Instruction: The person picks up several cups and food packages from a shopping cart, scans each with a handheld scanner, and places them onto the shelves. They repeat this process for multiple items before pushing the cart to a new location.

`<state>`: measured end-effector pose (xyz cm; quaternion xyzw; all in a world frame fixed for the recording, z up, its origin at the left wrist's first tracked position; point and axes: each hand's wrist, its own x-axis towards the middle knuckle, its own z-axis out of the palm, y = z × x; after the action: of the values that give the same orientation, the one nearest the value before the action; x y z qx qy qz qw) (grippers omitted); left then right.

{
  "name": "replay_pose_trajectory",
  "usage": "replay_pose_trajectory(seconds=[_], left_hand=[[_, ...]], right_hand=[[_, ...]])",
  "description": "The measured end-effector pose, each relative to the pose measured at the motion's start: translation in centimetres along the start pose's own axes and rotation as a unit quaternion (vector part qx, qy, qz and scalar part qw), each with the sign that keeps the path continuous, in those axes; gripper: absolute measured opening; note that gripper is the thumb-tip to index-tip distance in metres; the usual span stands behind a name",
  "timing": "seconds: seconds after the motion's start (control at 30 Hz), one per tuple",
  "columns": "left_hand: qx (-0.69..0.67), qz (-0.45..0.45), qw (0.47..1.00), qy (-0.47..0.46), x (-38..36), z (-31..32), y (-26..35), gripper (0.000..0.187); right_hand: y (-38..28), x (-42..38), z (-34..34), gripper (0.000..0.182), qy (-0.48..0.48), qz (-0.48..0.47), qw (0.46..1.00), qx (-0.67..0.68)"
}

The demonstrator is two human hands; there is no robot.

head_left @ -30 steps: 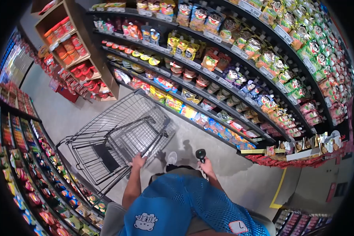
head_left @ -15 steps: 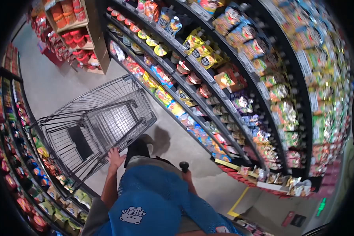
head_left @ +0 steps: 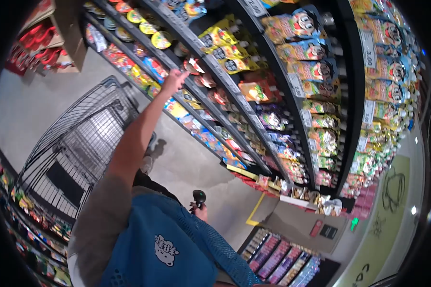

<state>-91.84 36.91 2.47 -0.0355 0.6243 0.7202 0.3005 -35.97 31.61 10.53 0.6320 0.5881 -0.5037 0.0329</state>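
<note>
Reaching toward small red-lidded cups (head_left: 194, 66), upper middle of the frame.
Left hand (head_left: 174, 82), open and seemingly empty, has left the gray wire cart (head_left: 64, 179); right hand (head_left: 201, 213) grips a black round-headed device (head_left: 199, 195).

Grey floor (head_left: 187, 160) with 1 yellow line (head_left: 256, 208), 1 wooden rack (head_left: 66, 29), yellow-green wall panel (head_left: 391, 215)

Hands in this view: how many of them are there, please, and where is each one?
2. The left hand is at the shelves, beside a lidded cup; the right hand holds a black handheld device above the floor.
</note>
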Motion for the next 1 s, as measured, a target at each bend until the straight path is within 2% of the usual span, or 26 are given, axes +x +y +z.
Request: replay_pose_trajectory(seconds=[0.03,0.07,0.1,0.13,0.17,0.23,0.27,0.3,0.4,0.47,0.53,0.6,0.67,0.73,0.8,0.87,0.93,1.0], left_hand=[[0.076,-0.001,0.997,-0.012,2.3,0.7,0.2,0.068],[0.153,0.047,0.987,0.015,5.8,1.6,-1.3,0.073],[0.168,0.009,0.986,0.018,7.4,2.3,-1.1,0.07],[0.129,-0.078,0.988,-0.019,5.0,2.4,3.1,0.065],[0.146,-0.037,0.989,0.004,7.4,2.9,1.0,0.056],[0.111,0.003,0.994,-0.019,9.5,2.6,-1.2,0.039],[0.06,0.002,0.996,-0.064,9.0,2.2,-0.5,0.031],[0.013,0.031,0.998,-0.062,9.0,2.3,-0.6,0.023],[-0.037,0.006,0.996,-0.08,5.7,0.7,1.2,0.014],[-0.108,0.001,0.988,-0.114,4.9,-1.4,-0.2,0.013],[-0.201,0.004,0.969,-0.142,1.3,-3.3,0.1,0.011],[-0.198,-0.026,0.971,-0.132,-1.5,-6.1,-1.5,0.013],[-0.318,-0.069,0.941,-0.091,-7.3,-7.7,-1.0,0.019],[-0.32,-0.084,0.935,-0.126,-12.9,-9.3,-0.6,0.035],[-0.337,-0.119,0.917,-0.178,-18.2,-10.5,-1.4,0.052],[-0.331,-0.131,0.918,-0.174,-24.1,-10.8,-1.4,0.057],[-0.343,-0.14,0.909,-0.191,-29.8,-10.0,-1.3,0.06],[-0.317,-0.197,0.908,-0.191,-33.6,-10.9,-3.8,0.068]], right_hand=[[0.9,-0.5,0.1,0.031,0.01,0.009,1.0,-0.009],[1.9,-1.3,0.4,0.031,0.021,0.016,1.0,-0.001],[2.5,-2.2,1.0,0.031,0.038,0.035,0.998,0.03],[3.4,-3.1,1.4,0.031,0.055,0.055,0.995,0.061],[4.7,-3.7,1.7,0.033,0.065,0.073,0.993,0.061],[9.3,-4.3,2.3,0.034,0.085,0.084,0.99,0.07],[10.9,-4.8,2.7,0.035,0.097,0.091,0.989,0.07],[10.9,-5.7,3.2,0.035,0.107,0.098,0.987,0.07],[10.8,-7.3,4.4,0.035,0.126,0.095,0.985,0.066],[10.1,-7.2,4.5,0.035,0.116,0.107,0.985,0.065],[10.4,-6.8,4.7,0.025,0.098,0.066,0.993,0.027],[9.9,-6.0,5.1,0.023,0.096,0.044,0.993,0.046],[8.2,-5.0,5.0,0.021,0.066,-0.029,0.994,0.083],[6.5,-4.0,3.8,0.021,0.026,-0.042,0.999,-0.018],[1.3,-5.6,1.8,0.023,-0.055,-0.114,0.992,0.018],[-1.7,-6.9,-0.2,0.026,-0.13,-0.119,0.983,0.043],[-4.6,-7.6,-2.0,0.031,-0.181,-0.2,0.963,0.012],[-6.7,-8.4,-3.6,0.038,-0.257,-0.22,0.941,0.032]])
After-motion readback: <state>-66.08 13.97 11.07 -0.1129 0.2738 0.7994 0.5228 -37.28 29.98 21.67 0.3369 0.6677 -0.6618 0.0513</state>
